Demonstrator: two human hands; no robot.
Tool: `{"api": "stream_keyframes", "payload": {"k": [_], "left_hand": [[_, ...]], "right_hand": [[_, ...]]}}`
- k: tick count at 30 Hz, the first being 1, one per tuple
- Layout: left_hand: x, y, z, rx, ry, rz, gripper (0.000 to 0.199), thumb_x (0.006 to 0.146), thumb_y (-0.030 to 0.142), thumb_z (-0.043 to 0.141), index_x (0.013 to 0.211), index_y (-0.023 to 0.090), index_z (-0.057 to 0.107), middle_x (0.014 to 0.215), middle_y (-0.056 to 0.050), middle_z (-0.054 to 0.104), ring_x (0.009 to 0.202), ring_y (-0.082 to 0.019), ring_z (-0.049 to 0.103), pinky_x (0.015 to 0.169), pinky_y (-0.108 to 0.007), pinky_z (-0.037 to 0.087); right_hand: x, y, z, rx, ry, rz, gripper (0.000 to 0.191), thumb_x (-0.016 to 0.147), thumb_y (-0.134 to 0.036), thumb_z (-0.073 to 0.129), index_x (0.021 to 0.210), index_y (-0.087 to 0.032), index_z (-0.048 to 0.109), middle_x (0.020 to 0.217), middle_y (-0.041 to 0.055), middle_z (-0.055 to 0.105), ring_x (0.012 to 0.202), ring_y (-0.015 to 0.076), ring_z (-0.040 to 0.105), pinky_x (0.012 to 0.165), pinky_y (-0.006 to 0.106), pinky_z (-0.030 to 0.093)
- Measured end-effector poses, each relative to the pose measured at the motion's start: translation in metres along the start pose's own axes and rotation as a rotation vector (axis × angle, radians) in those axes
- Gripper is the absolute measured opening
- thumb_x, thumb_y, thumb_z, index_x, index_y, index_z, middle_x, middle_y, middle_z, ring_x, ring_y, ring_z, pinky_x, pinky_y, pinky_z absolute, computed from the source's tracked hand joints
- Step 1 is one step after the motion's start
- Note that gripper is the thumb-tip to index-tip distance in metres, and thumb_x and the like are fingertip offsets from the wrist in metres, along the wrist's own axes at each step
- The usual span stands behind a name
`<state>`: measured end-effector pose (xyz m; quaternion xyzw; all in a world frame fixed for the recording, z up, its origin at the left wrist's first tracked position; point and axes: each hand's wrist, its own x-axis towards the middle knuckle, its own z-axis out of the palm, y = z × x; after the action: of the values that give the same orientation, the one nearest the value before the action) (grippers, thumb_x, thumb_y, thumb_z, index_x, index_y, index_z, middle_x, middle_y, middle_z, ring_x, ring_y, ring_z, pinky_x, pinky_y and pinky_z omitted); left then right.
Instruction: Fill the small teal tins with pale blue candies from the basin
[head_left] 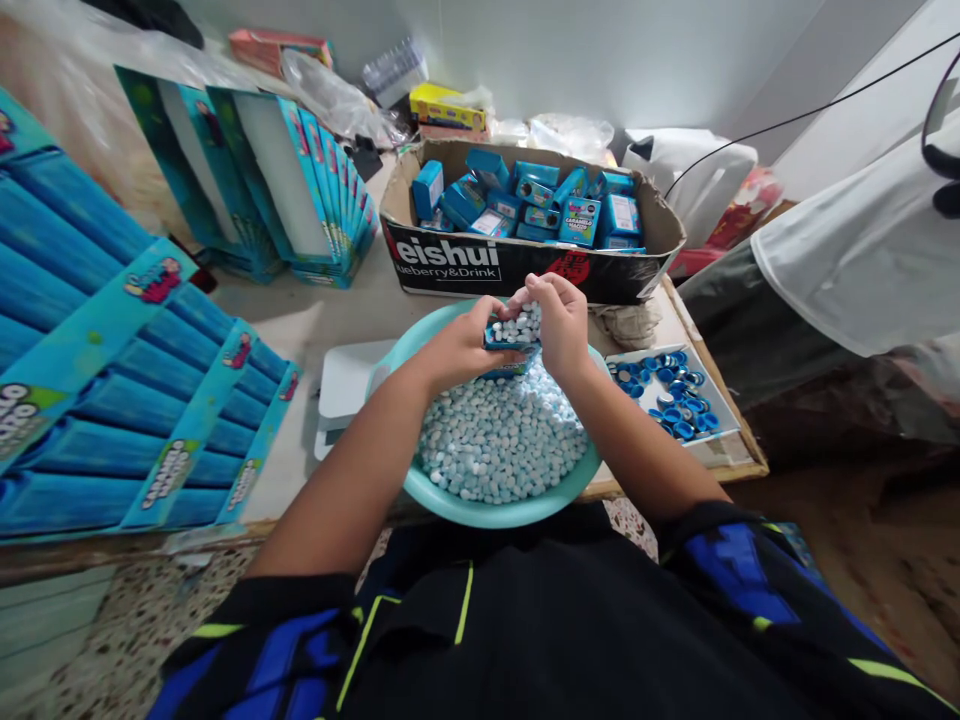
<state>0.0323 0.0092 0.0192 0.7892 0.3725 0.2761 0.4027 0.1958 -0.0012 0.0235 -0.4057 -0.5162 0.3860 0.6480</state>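
My left hand [466, 348] grips a small blue candy box [511, 368], its fingers wrapped round the left side. White and pale blue candies [517, 326] heap up at the box's open top. On the far right side of the box, my right hand [564, 318] is closed with bent fingers at the upper edge; its fingertips are partly hidden. Both hands are over a turquoise basin [501, 514]. Many loose candies [495, 450] of the same kind fill it.
Behind the basin stands a black cardboard carton [525, 270] of blue boxes. A white tray [724, 412] with blue caps lies right. Left are a white scale-like device [345, 385], a large blue display pack [82, 400] and upright display boxes [285, 180]. A wooden table edge [750, 462] runs right.
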Motion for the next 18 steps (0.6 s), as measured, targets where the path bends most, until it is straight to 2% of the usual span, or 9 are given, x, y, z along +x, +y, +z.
{"api": "stream_keyframes", "payload": {"k": [2,5,7,12,15,18], "left_hand": [[-0.001,0.0,-0.001,-0.018,-0.002,-0.016,0.059,0.078,0.047,0.083,0.124,0.02,0.055,0.124,-0.009,0.068,0.117,-0.03,0.064,0.097,-0.038,0.049],[-0.002,-0.001,-0.004,-0.076,-0.026,-0.069,0.059,0.075,0.045,0.085,0.121,0.02,0.057,0.116,-0.007,0.068,0.108,-0.028,0.065,0.089,-0.035,0.051],[-0.001,0.0,-0.005,-0.107,-0.053,-0.091,0.058,0.073,0.045,0.085,0.118,0.021,0.059,0.112,-0.005,0.069,0.106,-0.028,0.065,0.086,-0.034,0.052],[-0.002,0.001,-0.008,-0.104,-0.11,-0.074,0.053,0.079,0.045,0.079,0.123,0.022,0.061,0.116,-0.004,0.07,0.112,-0.029,0.065,0.09,-0.034,0.05],[-0.002,-0.001,-0.008,-0.087,-0.119,-0.07,0.05,0.08,0.046,0.077,0.122,0.023,0.063,0.112,-0.004,0.071,0.109,-0.029,0.065,0.088,-0.034,0.049],[-0.003,-0.002,-0.008,-0.085,-0.109,-0.072,0.047,0.081,0.049,0.076,0.12,0.024,0.064,0.112,-0.003,0.071,0.105,-0.028,0.066,0.086,-0.033,0.048]], "right_hand": [[0.0,-0.005,-0.003,-0.118,-0.146,-0.058,0.054,0.091,-0.07,0.06,0.066,-0.022,0.058,0.067,0.0012,0.061,0.069,0.0158,0.06,0.072,0.031,0.053],[0.002,-0.011,-0.01,-0.288,-0.402,-0.147,0.059,0.092,-0.074,0.057,0.066,-0.022,0.067,0.074,0.0035,0.067,0.074,0.0175,0.063,0.075,0.032,0.052],[0.004,-0.01,-0.014,-0.342,-0.477,-0.181,0.059,0.092,-0.075,0.057,0.066,-0.023,0.07,0.077,0.0042,0.068,0.075,0.0178,0.063,0.075,0.033,0.05],[0.007,0.002,-0.021,-0.423,-0.447,-0.278,0.051,0.089,-0.062,0.071,0.059,-0.022,0.064,0.071,0.0032,0.061,0.069,0.0158,0.054,0.07,0.032,0.044],[0.006,0.009,-0.023,-0.489,-0.392,-0.344,0.049,0.09,-0.049,0.072,0.055,-0.021,0.052,0.065,0.0009,0.051,0.066,0.0147,0.047,0.065,0.031,0.038],[0.005,0.011,-0.024,-0.532,-0.334,-0.328,0.044,0.089,-0.04,0.071,0.057,-0.022,0.046,0.065,-0.0004,0.048,0.064,0.0146,0.045,0.062,0.031,0.035]]}}
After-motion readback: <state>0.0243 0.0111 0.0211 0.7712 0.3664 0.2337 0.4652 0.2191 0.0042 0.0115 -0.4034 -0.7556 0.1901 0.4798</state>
